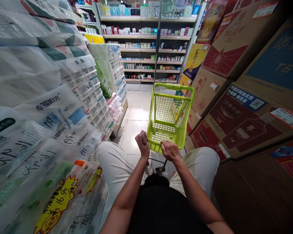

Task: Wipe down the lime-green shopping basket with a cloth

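Observation:
A lime-green plastic shopping basket (158, 126) with lattice walls stands in front of me, on a wheeled frame partly seen below it. My right hand (170, 150) is closed over the basket's near rim. At the near left corner, my left hand (143, 148) is closed around a crumpled greyish-pink cloth (143, 135), beside or against the rim. Whether the left fingers also grip the basket is hidden. The inside of the basket shows only its lattice. A thin dark pole (158, 42) rises behind the basket's far left corner.
Wrapped tissue packs (70, 120) are piled along the left, some with handwritten prices. Cardboard cartons (234, 117) are stacked close on the right. Tiled floor (136, 110) runs between them to shelves (141, 35) of small boxes and bottles. My knees flank the basket's near end.

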`<state>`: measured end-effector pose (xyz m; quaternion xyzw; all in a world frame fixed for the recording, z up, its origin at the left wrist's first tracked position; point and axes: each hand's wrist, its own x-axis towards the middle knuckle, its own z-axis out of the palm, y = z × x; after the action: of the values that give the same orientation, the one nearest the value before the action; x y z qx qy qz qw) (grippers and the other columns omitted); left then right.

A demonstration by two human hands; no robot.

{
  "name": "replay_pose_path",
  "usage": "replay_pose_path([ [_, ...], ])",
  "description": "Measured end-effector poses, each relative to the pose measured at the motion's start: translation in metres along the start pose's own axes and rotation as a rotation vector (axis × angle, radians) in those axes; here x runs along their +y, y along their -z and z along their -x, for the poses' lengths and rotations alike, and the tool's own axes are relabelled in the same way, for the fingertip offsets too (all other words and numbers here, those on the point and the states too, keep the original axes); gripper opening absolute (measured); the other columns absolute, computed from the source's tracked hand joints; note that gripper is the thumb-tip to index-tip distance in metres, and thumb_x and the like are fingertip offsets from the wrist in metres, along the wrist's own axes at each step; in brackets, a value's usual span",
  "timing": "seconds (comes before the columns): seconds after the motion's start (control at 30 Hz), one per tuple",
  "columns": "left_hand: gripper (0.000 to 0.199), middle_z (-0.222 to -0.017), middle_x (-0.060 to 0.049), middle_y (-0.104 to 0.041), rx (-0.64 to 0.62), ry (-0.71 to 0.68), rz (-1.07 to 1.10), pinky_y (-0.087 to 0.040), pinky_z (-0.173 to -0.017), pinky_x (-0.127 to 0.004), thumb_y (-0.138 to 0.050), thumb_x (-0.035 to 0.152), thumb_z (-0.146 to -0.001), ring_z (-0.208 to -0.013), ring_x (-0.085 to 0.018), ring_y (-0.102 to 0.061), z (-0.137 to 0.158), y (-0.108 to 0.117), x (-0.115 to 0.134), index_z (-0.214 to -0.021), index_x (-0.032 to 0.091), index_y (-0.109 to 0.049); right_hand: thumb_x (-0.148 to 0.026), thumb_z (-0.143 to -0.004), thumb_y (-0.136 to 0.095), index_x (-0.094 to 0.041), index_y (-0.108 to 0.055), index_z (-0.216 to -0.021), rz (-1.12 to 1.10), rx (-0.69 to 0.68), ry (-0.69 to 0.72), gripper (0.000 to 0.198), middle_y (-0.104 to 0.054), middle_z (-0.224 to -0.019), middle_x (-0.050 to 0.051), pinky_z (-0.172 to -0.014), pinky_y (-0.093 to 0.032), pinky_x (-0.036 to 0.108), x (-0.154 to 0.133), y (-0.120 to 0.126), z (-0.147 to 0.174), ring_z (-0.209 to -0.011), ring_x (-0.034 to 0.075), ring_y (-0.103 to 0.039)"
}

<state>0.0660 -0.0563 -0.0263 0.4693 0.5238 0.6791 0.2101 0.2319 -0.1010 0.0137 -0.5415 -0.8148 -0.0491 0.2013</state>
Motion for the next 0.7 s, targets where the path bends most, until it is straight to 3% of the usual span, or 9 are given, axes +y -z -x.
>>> replay_pose_path([
  [0.1, 0.023, -0.128, -0.013, -0.056, -0.089, -0.156, -0.225, -0.046, -0.111, -0.046, -0.053, 0.023, -0.099, -0.127, -0.027, -0.052, -0.009, 0.006, 0.017, -0.116, 0.024, -0.068, -0.024, -0.103, -0.034, -0.021, -0.066, -0.106, -0.063, 0.019, 0.020, 0.032, -0.075, -0.103, 0.008, -0.089, -0.039, 0.033, -0.001, 0.005, 0.000, -0.093, 0.022, -0.063],
  [0.2, 0.032, -0.132, -0.013, -0.055, -0.174, -0.256, -0.403, -0.046, -0.110, -0.049, -0.053, 0.012, -0.094, -0.126, -0.029, -0.049, 0.016, 0.017, 0.022, -0.118, 0.025, -0.070, -0.026, -0.103, -0.036, -0.023, -0.067, -0.107, -0.062, 0.099, 0.014, 0.032, -0.076, -0.105, 0.007, -0.112, -0.031, 0.041, 0.008, 0.013, 0.010, -0.100, 0.023, -0.063],
  [0.27, 0.039, -0.134, -0.012, -0.055, -0.274, -0.353, -0.449, -0.046, -0.110, -0.049, -0.052, 0.007, -0.092, -0.127, -0.029, -0.048, 0.041, 0.018, 0.025, -0.120, 0.027, -0.070, -0.026, -0.103, -0.035, -0.024, -0.068, -0.111, -0.065, 0.195, -0.076, 0.034, -0.076, -0.110, 0.007, -0.120, -0.024, 0.046, 0.023, 0.017, 0.020, -0.107, 0.024, -0.062],
  [0.4, 0.042, -0.141, -0.010, -0.056, -0.538, -0.537, -0.526, -0.045, -0.110, -0.048, -0.055, 0.008, -0.093, -0.130, -0.029, -0.047, 0.074, -0.009, 0.047, -0.126, 0.029, -0.070, -0.027, -0.105, -0.026, -0.022, -0.070, -0.108, -0.183, 0.307, -0.235, 0.044, -0.077, -0.107, 0.007, -0.119, -0.027, 0.047, 0.056, 0.018, 0.036, -0.107, 0.023, -0.064],
  [0.53, 0.036, -0.140, -0.009, -0.059, -0.724, -0.638, -0.569, -0.046, -0.102, -0.046, -0.060, 0.015, -0.095, -0.127, -0.030, -0.047, 0.067, -0.038, 0.070, -0.126, 0.031, -0.069, -0.032, -0.106, -0.021, -0.023, -0.070, -0.109, -0.369, 0.361, -0.296, 0.050, -0.076, -0.109, 0.006, -0.121, -0.027, 0.048, 0.072, 0.015, 0.043, -0.109, 0.022, -0.066],
  [0.6, 0.037, -0.138, -0.009, -0.060, -0.712, -0.605, -0.589, -0.047, -0.100, -0.045, -0.060, 0.015, -0.096, -0.125, -0.030, -0.049, 0.048, -0.032, 0.070, -0.128, 0.032, -0.068, -0.036, -0.106, -0.021, -0.023, -0.071, -0.107, -0.477, 0.384, -0.298, 0.052, -0.076, -0.108, 0.006, -0.121, -0.029, 0.049, 0.075, 0.012, 0.046, -0.109, 0.022, -0.066],
  [0.7, 0.041, -0.131, -0.011, -0.062, -0.541, -0.406, -0.658, -0.050, -0.094, -0.043, -0.055, 0.012, -0.096, -0.116, -0.029, -0.054, 0.011, -0.008, 0.063, -0.131, 0.029, -0.067, -0.042, -0.107, -0.023, -0.024, -0.072, -0.104, -0.704, 0.423, -0.281, 0.052, -0.075, -0.108, 0.008, -0.113, -0.040, 0.048, 0.078, 0.008, 0.050, -0.117, 0.025, -0.064],
])
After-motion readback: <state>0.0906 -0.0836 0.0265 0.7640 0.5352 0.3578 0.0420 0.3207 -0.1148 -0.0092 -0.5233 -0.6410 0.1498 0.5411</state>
